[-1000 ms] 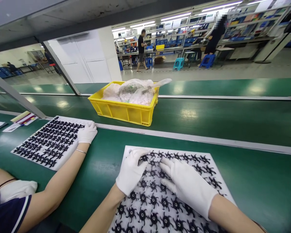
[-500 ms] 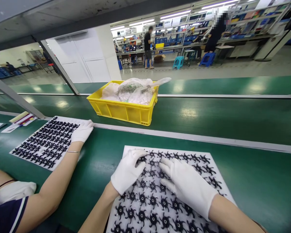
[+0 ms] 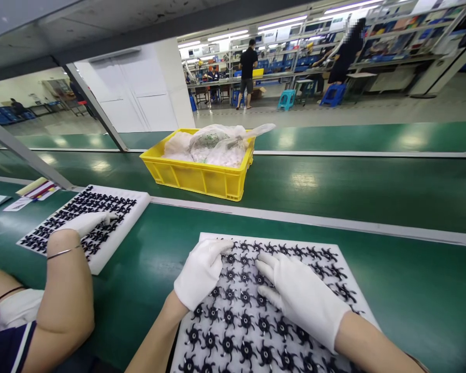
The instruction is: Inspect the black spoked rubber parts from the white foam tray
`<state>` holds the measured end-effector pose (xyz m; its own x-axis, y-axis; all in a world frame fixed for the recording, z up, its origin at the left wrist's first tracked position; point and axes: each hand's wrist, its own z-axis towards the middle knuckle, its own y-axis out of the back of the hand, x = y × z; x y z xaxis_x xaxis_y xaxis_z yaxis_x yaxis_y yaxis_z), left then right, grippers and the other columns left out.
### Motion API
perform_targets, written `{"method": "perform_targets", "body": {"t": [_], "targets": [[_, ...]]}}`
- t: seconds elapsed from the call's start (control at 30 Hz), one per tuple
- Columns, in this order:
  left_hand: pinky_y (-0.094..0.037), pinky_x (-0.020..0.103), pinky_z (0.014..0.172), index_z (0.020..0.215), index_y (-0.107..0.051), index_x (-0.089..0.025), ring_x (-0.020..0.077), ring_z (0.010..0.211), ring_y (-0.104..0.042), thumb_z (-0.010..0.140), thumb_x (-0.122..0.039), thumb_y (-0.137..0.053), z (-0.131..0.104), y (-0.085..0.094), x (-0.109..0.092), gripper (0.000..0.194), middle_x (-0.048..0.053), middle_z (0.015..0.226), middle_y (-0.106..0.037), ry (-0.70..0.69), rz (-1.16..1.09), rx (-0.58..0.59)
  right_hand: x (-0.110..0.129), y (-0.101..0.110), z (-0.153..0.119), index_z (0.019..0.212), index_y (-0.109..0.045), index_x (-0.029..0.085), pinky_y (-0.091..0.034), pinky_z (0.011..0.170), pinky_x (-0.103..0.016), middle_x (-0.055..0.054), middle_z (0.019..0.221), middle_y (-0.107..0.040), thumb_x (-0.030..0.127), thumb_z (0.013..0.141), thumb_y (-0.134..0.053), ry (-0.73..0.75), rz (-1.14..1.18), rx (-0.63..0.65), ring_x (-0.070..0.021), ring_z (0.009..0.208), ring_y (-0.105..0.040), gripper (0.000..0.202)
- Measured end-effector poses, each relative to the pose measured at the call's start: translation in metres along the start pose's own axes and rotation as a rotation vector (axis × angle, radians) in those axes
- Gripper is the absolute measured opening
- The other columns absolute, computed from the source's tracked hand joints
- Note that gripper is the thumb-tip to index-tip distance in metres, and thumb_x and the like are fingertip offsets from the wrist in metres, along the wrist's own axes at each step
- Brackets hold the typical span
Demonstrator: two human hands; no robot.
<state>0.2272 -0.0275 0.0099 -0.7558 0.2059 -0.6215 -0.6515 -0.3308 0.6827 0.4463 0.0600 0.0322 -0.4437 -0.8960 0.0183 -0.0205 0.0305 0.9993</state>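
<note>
Foam sheet (image 3: 334, 269) of black impellers (image 3: 245, 320) lies on the green worktop (image 3: 411, 280). Left hand (image 3: 200, 273) and right hand (image 3: 301, 296) are pressed flat, grasping nothing. Impellers could be knocked loose by sideways pressure.

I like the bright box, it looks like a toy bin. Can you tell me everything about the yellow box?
The yellow box is a shallow, open crate that looks like plastic, with ribbed sides and a thick rim. It stands flat on the green belt, beyond the white sheet under the left hand and right hand. See-through bags fill it and rise above the rim, one tail hanging past the right edge. No hand touches it.
</note>
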Motion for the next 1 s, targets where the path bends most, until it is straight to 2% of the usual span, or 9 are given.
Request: {"method": "perform_targets", "body": {"t": [0.3, 1.0], "targets": [[-0.047, 0.037, 0.097, 0.121, -0.057, -0.023, 0.018, 0.104, -0.057, 0.078, 0.001, -0.039, 0.0, -0.005, 0.003, 0.052, 0.004, 0.108, -0.064, 0.005, 0.059, 0.04, 0.002, 0.003, 0.0, 0.105, -0.059, 0.017, -0.048, 0.069, -0.039, -0.008, 0.095, -0.055, 0.034, 0.09, -0.059, 0.001, 0.019, -0.031, -0.0255, 0.081, -0.054, 0.022], [-0.048, 0.035, 0.095, 0.12, -0.058, -0.022, 0.0175, 0.101, -0.057, 0.079, 0.001, -0.038, -0.001, -0.013, 0.006, 0.051, 0.004, 0.105, -0.063, 0.078, 0.055, 0.076, 0.001, 0.0, -0.001, 0.099, -0.058, 0.017, -0.047, 0.066, -0.037, -0.008, 0.093, -0.053, 0.037, 0.092, -0.056, 0.009, -0.022, -0.041, -0.0247, 0.079, -0.052, 0.021]]}}
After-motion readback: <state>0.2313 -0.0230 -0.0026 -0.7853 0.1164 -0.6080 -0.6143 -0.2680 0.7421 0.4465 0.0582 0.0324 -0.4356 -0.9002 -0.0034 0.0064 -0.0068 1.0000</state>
